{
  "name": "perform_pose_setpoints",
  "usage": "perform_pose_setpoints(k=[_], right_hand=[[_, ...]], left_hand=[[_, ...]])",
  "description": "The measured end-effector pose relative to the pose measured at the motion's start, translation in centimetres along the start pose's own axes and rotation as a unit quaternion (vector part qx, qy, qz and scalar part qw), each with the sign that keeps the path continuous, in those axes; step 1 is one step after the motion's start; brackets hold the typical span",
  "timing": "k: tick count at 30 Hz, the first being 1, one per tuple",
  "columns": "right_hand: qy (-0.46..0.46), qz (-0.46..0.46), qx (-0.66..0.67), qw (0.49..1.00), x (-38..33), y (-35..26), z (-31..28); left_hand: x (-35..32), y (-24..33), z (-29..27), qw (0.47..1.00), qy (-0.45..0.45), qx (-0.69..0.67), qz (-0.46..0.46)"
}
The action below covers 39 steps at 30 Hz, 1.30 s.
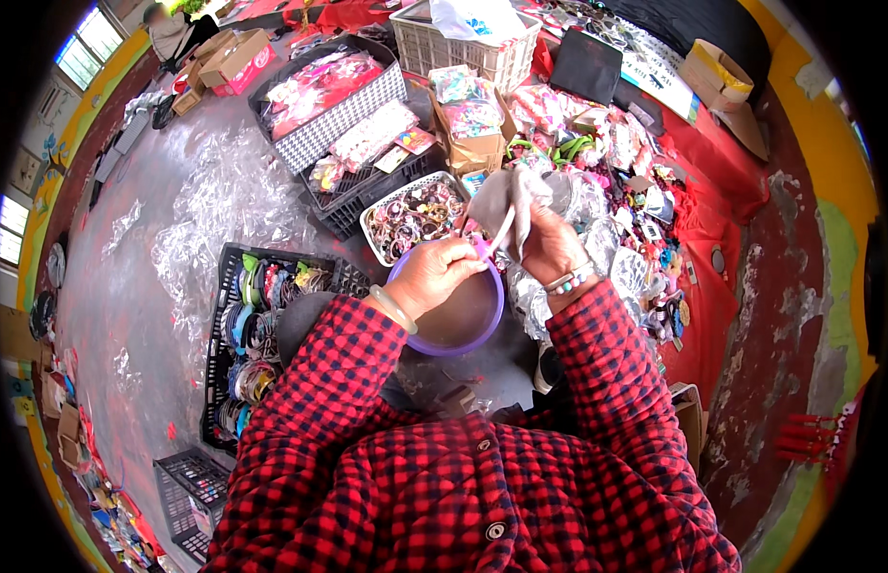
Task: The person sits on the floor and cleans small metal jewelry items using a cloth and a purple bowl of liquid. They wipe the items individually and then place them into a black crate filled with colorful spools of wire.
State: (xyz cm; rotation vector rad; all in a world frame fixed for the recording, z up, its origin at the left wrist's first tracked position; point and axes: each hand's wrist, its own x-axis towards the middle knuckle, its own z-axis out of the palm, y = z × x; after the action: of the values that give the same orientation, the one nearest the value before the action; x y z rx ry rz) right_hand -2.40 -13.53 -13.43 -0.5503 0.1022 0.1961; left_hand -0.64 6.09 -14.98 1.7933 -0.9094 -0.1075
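My left hand (pixel 429 277) pinches a small pink ornament (pixel 483 247) between thumb and fingers. From the ornament a white curved band (pixel 504 229) runs up to a grey cloth (pixel 522 202); the two look like one hair accessory, but the exact kind is unclear. The cloth is bunched in my closed right hand (pixel 556 250), against the band. Both hands are above a purple-rimmed basin (pixel 427 346) with cloudy liquid in it. Just beyond the basin stands a white basket (pixel 375 234) full of hair ties and small trinkets.
Left of my arm is a black crate (pixel 214 382) of headbands. Ahead stand a grey crate (pixel 320 134) of packets, a cardboard box (pixel 477 153) and a beige crate (pixel 468 48). Loose accessories (pixel 644 220) cover a red cloth at right. Crumpled plastic film (pixel 224 201) lies at left. A person (pixel 169 33) sits far left.
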Motion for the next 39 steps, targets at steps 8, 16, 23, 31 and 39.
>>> perform_pose_setpoints(k=[8,16,23,31,39], right_hand=[[0.037,-0.050,-0.122,0.991,-0.9,4.3,1.4],[0.112,-0.041,-0.073,0.990,-0.7,2.2,1.6],[0.182,-0.073,-0.029,0.980,-0.4,-0.9,1.2],[0.159,-0.024,-0.012,0.987,0.1,-0.1,0.5],[0.089,-0.025,-0.067,0.993,-0.5,5.1,1.2]], left_hand=[[0.4,0.7,-0.8,0.992,0.024,-0.077,-0.093],[0.6,0.8,-0.8,0.998,-0.054,-0.010,-0.039],[0.3,0.6,0.0,0.993,-0.067,0.053,0.079],[-0.1,0.7,0.2,0.994,-0.024,0.068,0.082],[0.3,0.2,-0.2,0.996,0.068,0.047,-0.032]])
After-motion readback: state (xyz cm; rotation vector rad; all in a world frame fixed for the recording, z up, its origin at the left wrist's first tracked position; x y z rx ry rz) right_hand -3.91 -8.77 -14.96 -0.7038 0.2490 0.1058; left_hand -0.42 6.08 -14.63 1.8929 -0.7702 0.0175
